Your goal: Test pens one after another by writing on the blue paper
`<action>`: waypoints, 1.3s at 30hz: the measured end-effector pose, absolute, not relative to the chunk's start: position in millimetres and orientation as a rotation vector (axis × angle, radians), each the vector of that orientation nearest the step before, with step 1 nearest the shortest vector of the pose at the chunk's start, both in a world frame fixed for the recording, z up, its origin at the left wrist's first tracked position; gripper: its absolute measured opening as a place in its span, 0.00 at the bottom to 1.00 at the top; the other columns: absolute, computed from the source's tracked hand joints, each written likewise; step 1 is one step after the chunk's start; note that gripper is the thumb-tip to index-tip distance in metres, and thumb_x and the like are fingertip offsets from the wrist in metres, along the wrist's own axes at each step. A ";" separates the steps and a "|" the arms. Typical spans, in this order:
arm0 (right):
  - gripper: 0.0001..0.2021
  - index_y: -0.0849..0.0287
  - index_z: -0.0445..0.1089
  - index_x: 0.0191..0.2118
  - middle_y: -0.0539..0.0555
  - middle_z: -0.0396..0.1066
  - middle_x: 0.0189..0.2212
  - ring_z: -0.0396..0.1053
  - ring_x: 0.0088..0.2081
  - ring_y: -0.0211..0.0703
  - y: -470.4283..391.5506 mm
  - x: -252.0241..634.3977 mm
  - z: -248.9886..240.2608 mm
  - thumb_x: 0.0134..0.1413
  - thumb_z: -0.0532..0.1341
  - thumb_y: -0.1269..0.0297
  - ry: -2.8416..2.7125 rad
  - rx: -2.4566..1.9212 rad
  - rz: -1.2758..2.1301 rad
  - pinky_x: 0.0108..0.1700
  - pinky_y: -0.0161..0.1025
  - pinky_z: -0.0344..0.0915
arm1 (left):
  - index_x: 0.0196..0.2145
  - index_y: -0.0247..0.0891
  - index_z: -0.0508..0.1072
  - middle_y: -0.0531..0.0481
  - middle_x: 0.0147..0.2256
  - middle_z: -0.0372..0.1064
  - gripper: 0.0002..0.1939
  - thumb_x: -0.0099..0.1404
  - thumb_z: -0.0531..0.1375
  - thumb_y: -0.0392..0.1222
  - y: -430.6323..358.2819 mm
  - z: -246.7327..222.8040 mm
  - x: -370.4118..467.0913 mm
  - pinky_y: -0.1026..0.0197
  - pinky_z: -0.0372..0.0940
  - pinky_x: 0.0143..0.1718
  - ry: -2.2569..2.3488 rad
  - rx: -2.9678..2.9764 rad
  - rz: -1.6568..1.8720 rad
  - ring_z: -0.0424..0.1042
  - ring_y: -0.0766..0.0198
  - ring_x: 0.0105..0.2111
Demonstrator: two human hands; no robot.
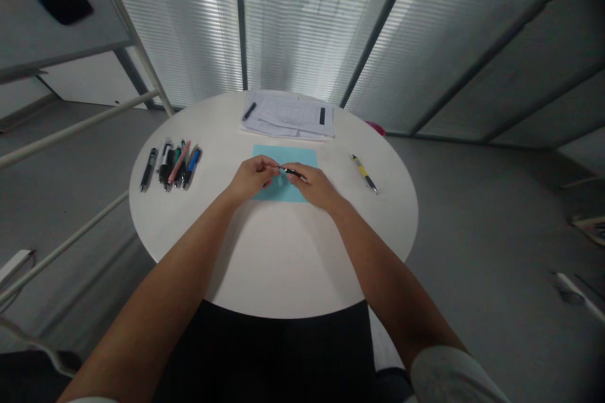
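Above a light-blue sheet (283, 195), my two hands meet at a dark pen (295, 173). My right hand (314, 184) is closed around the pen's barrel, with the thin end pointing left. At that thin end, my left hand (255, 176) is closed in a pinch. Whether its fingertips hold the pen's tip or a small loose part of it is too fine to tell. The blue sheet lies flat on the round white table (283, 264), partly covered by both hands.
To the left lies a group of several pens, including a blue pen (191, 167), a pink pen (179, 162) and a black pen (148, 170). A yellow-and-grey pen (363, 173) rests on the right. Stacked papers (288, 116) with another dark pen (249, 111) sit at the far edge.
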State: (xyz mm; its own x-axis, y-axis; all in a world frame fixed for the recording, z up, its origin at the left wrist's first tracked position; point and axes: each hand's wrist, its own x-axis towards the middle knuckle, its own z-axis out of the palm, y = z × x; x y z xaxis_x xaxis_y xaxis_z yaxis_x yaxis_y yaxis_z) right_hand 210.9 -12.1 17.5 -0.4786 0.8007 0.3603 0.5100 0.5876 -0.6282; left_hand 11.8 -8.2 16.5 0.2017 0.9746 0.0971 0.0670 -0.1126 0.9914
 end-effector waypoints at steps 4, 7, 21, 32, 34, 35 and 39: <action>0.17 0.50 0.70 0.54 0.52 0.73 0.49 0.70 0.49 0.43 -11.5 211.3 16.2 0.63 0.53 0.63 -2.182 -1.021 0.607 0.52 0.41 0.63 | 0.36 0.34 0.71 0.52 0.24 0.68 0.12 0.55 0.63 0.42 -9.1 17.2 11.8 0.67 0.61 0.22 1.013 1.411 1.062 0.65 0.70 0.22; 0.17 0.50 0.70 0.54 0.51 0.73 0.48 0.70 0.48 0.43 -10.7 211.4 14.9 0.63 0.53 0.62 -2.169 -1.034 0.615 0.52 0.42 0.63 | 0.36 0.34 0.71 0.51 0.27 0.70 0.13 0.55 0.63 0.42 -9.3 17.7 11.4 0.68 0.61 0.22 1.016 1.381 1.067 0.65 0.71 0.22; 0.17 0.50 0.71 0.54 0.51 0.74 0.48 0.70 0.47 0.43 -10.9 210.2 13.5 0.62 0.54 0.62 -2.208 -1.105 0.628 0.51 0.41 0.63 | 0.36 0.34 0.72 0.53 0.25 0.67 0.11 0.55 0.63 0.42 -9.5 17.5 10.9 0.68 0.61 0.21 1.030 1.428 1.022 0.65 0.71 0.21; 0.16 0.50 0.72 0.51 0.51 0.76 0.44 0.72 0.42 0.42 -13.2 209.9 15.8 0.61 0.55 0.63 -2.239 -1.156 0.584 0.44 0.39 0.64 | 0.35 0.35 0.72 0.53 0.24 0.67 0.10 0.55 0.63 0.42 -7.1 10.8 11.2 0.69 0.61 0.20 1.066 1.536 0.982 0.65 0.71 0.20; 0.15 0.50 0.72 0.51 0.51 0.76 0.44 0.72 0.41 0.42 -12.8 209.7 14.8 0.60 0.56 0.63 -2.241 -1.173 0.572 0.44 0.39 0.65 | 0.35 0.35 0.72 0.53 0.24 0.67 0.10 0.55 0.63 0.42 -6.7 9.4 11.2 0.68 0.61 0.20 1.068 1.544 0.980 0.65 0.71 0.20; 0.15 0.50 0.72 0.51 0.51 0.76 0.44 0.72 0.41 0.42 -12.6 209.6 14.5 0.60 0.56 0.63 -2.242 -1.181 0.567 0.44 0.39 0.65 | 0.35 0.35 0.72 0.53 0.24 0.67 0.10 0.56 0.62 0.42 -6.6 8.8 11.2 0.68 0.61 0.20 1.067 1.552 0.981 0.65 0.71 0.20; 0.15 0.50 0.73 0.50 0.52 0.76 0.44 0.72 0.40 0.43 -12.6 208.9 14.9 0.60 0.56 0.62 -2.241 -1.184 0.564 0.44 0.40 0.65 | 0.35 0.35 0.72 0.53 0.24 0.67 0.10 0.57 0.62 0.42 -6.6 7.6 11.6 0.68 0.61 0.20 1.093 1.585 0.976 0.64 0.71 0.20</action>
State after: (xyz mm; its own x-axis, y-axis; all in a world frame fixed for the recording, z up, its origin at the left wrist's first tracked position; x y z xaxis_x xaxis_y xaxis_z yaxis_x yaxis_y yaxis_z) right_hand 208.9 -12.6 14.9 -0.4694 0.8425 0.2641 0.6174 0.5270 -0.5840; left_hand 11.6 -6.6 7.6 0.2836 0.9543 0.0946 0.2021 -0.1559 0.9669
